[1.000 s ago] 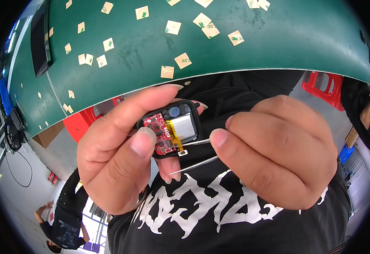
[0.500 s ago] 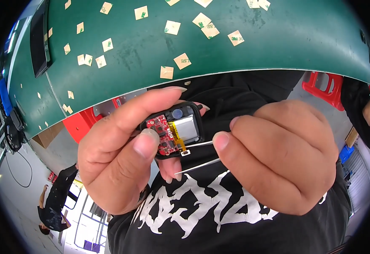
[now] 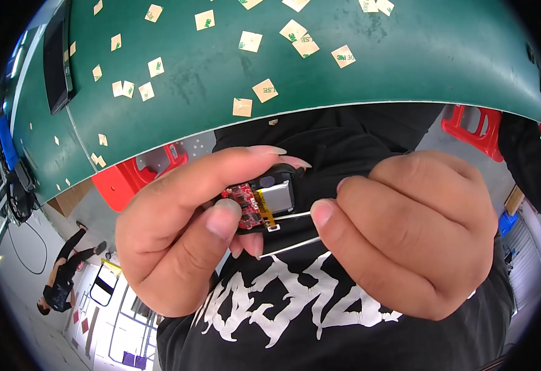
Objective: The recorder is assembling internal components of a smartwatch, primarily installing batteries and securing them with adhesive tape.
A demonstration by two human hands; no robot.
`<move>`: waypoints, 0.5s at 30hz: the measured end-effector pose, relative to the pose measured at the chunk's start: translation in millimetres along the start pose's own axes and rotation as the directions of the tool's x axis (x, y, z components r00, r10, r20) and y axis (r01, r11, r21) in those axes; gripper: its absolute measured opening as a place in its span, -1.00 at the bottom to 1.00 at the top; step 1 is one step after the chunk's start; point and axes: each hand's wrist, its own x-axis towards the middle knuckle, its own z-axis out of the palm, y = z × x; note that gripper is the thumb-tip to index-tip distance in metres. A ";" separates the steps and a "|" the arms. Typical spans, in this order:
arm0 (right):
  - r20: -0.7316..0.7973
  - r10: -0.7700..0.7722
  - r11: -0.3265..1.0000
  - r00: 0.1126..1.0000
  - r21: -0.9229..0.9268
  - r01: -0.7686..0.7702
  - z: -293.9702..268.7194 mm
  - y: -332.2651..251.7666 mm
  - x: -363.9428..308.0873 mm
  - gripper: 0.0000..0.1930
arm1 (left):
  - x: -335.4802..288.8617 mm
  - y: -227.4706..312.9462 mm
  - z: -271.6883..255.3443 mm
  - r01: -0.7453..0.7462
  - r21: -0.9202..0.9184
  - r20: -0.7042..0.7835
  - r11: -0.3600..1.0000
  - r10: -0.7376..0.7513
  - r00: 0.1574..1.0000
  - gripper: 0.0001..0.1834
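My left hand (image 3: 174, 229) grips a small black electronic device (image 3: 289, 175) by its edges, thumb in front and fingers around the back. Inside its open casing lie a red circuit board (image 3: 241, 196), a silver battery (image 3: 275, 197) and a yellow-orange flex cable (image 3: 264, 212) ending in a small white-framed piece (image 3: 273, 227). Pinched in my right hand (image 3: 406, 232) is a pair of metal tweezers (image 3: 292, 247). Their tips stand apart; the upper one reaches the flex cable's end, while the lower lies below the device. Whether the upper tip touches the cable I cannot tell.
Beyond my hands stretches a green table (image 3: 190, 99) scattered with several square adhesive pieces (image 3: 265, 90). A black flat object (image 3: 57, 59) lies at its far left. Red stools (image 3: 477, 133) stand beneath the edge. Another person (image 3: 60, 281) is in the left background.
My left hand and the device have shifted slightly right and down, and the device has tilted. The tweezers stay near the cable's end. The background person has moved left.
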 end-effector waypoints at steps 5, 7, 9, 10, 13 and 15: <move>0.034 0.019 0.994 0.999 -0.105 -0.016 -2.9 -5.1 1.6 -0.70 | 5.5 -12.4 1.1 -0.083 -0.026 -0.027 0.996 0.082 0.996 -0.57; 0.031 0.027 0.983 0.999 -0.180 -0.021 -0.9 -7.1 1.9 -0.68 | 6.7 -21.7 0.0 -0.258 0.092 -0.032 0.962 0.262 0.964 -0.58; -0.017 0.052 0.986 0.999 -0.158 -0.054 1.5 -9.5 -4.8 -0.68 | 8.5 -29.0 0.1 -0.317 0.130 -0.055 0.939 0.326 0.944 -0.58; -0.066 0.076 0.988 0.995 -0.127 -0.084 1.7 -8.7 -7.4 -0.68 | 9.2 -30.4 0.3 -0.369 0.172 -0.080 0.914 0.386 0.919 -0.58; -0.014 0.065 0.991 0.998 -0.119 -0.066 -9.3 2.3 -7.8 -0.69 | 6.3 -22.8 4.3 -0.268 0.175 -0.239 0.948 0.304 0.922 -0.58; 0.064 0.101 0.995 0.993 -0.023 -0.099 -9.4 7.6 -7.6 -0.69 | 4.1 -23.7 2.0 -0.254 0.164 -0.272 0.953 0.291 0.917 -0.59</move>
